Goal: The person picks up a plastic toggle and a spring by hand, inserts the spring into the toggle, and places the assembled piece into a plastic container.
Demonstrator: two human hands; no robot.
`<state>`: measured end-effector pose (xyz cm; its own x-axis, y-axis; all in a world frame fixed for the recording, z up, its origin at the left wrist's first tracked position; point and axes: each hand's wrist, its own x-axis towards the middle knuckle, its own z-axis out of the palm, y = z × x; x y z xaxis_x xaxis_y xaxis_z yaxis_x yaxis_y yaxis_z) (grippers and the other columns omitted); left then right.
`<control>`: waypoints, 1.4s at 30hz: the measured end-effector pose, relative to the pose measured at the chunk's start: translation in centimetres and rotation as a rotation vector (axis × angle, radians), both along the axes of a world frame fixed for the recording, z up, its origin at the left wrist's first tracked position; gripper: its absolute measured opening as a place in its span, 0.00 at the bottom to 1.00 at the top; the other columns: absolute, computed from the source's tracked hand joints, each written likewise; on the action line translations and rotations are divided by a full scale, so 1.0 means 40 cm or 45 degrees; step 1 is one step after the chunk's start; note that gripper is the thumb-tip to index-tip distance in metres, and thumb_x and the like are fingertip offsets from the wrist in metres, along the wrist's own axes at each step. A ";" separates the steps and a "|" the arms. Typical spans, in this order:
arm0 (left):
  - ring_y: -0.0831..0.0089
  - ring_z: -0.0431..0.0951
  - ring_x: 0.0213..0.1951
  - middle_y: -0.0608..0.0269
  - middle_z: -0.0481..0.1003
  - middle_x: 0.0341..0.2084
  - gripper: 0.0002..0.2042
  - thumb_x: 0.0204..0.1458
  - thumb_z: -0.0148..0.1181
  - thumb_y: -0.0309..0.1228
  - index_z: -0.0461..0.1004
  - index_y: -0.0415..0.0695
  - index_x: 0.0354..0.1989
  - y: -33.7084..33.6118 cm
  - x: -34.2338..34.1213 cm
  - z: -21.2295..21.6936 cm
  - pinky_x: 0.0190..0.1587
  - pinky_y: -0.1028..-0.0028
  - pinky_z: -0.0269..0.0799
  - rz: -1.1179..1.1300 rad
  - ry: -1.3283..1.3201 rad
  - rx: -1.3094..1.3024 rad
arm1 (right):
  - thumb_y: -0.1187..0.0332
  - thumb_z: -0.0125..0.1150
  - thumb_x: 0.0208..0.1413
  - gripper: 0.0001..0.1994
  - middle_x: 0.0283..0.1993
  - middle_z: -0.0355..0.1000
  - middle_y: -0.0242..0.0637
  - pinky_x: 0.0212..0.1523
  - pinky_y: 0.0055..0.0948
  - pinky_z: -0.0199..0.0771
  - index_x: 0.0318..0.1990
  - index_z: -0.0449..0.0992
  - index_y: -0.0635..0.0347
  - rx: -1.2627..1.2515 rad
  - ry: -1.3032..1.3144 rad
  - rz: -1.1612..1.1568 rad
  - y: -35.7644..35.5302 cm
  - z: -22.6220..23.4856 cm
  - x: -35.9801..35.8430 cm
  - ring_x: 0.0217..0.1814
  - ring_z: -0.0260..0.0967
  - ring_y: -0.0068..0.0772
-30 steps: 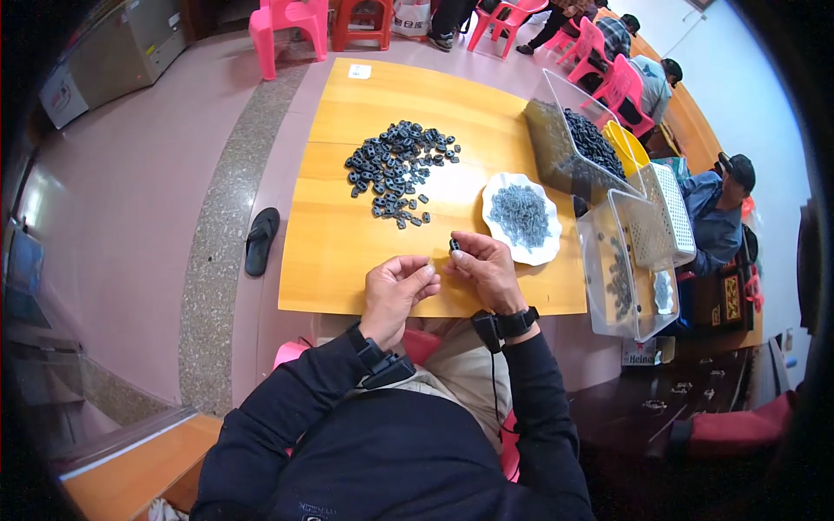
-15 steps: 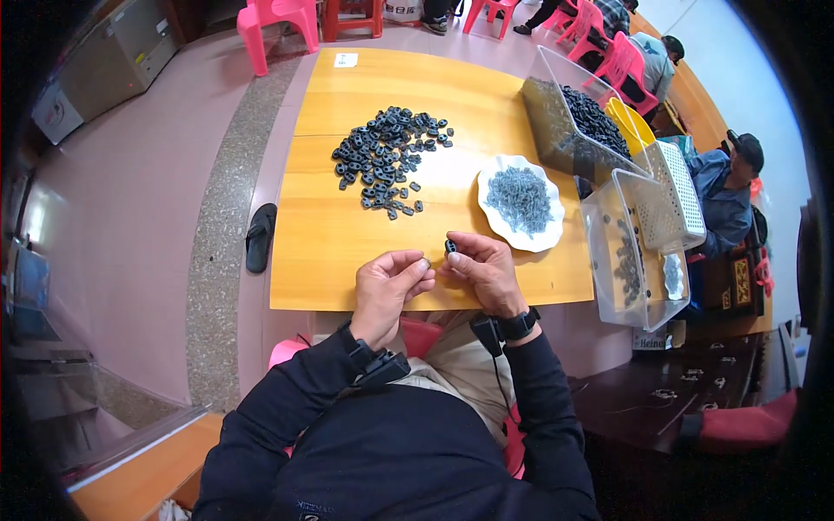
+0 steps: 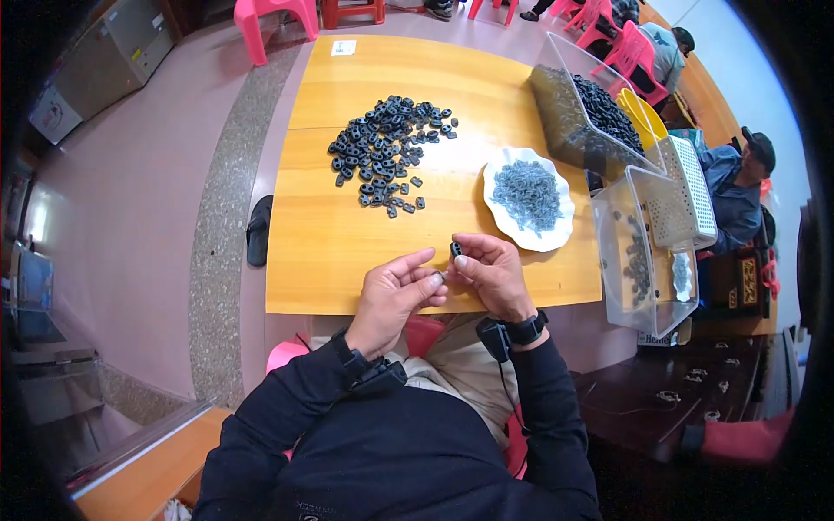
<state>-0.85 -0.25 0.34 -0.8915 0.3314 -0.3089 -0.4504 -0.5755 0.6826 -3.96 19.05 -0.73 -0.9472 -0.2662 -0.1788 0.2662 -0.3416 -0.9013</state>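
Note:
My right hand [image 3: 493,271] pinches a black cord lock piece [image 3: 456,249] between thumb and fingers, held upright over the table's near edge. Close beside it, my left hand [image 3: 393,293] has thumb and forefinger pressed together on something tiny, too small to make out. The two hands almost meet. Beyond them lies a loose pile of black two-holed cord lock pieces [image 3: 382,143], with smaller blocky black ones along its near side. A white wavy-rimmed plate [image 3: 558,227] to the right holds a heap of tiny grey spring-like pieces [image 3: 526,196].
On the yellow wooden table [image 3: 304,252], a clear bin [image 3: 556,113] of black parts stands far right. Beside the table are another clear bin [image 3: 618,269], a white perforated basket [image 3: 686,191] and a yellow container [image 3: 638,113]. A person [image 3: 734,191] sits at right.
My left hand has moved right, bringing its fingertips close to the black piece in my right hand. The view has shifted slightly; the pile and plate look the same.

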 end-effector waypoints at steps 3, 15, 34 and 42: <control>0.77 0.77 0.35 0.61 0.74 0.35 0.25 0.55 0.55 0.20 0.57 0.32 0.62 0.000 0.003 0.000 0.40 0.79 0.76 -0.130 0.018 0.051 | 0.78 0.62 0.53 0.15 0.37 0.76 0.37 0.38 0.22 0.77 0.49 0.73 0.69 0.178 0.115 -0.004 -0.006 -0.006 0.005 0.36 0.74 0.24; 0.77 0.75 0.37 0.63 0.71 0.37 0.32 0.57 0.54 0.23 0.44 0.33 0.67 -0.004 0.003 0.008 0.42 0.78 0.75 -0.272 0.034 0.119 | 0.80 0.62 0.51 0.13 0.36 0.76 0.32 0.36 0.18 0.74 0.46 0.76 0.67 0.359 0.281 -0.173 -0.035 -0.024 0.019 0.35 0.72 0.19; 0.74 0.79 0.34 0.58 0.76 0.34 0.10 0.56 0.56 0.22 0.69 0.36 0.45 -0.007 -0.003 -0.006 0.40 0.77 0.78 -0.005 -0.129 0.047 | 0.80 0.61 0.52 0.16 0.39 0.76 0.35 0.40 0.19 0.76 0.50 0.73 0.68 0.254 0.139 -0.067 -0.021 -0.013 0.018 0.38 0.73 0.21; 0.73 0.79 0.36 0.55 0.76 0.36 0.11 0.56 0.55 0.22 0.70 0.34 0.47 -0.011 -0.003 -0.004 0.41 0.77 0.78 0.031 -0.179 0.012 | 0.80 0.62 0.52 0.16 0.41 0.76 0.37 0.42 0.21 0.76 0.50 0.73 0.68 0.170 0.085 0.041 -0.009 -0.005 0.016 0.40 0.73 0.22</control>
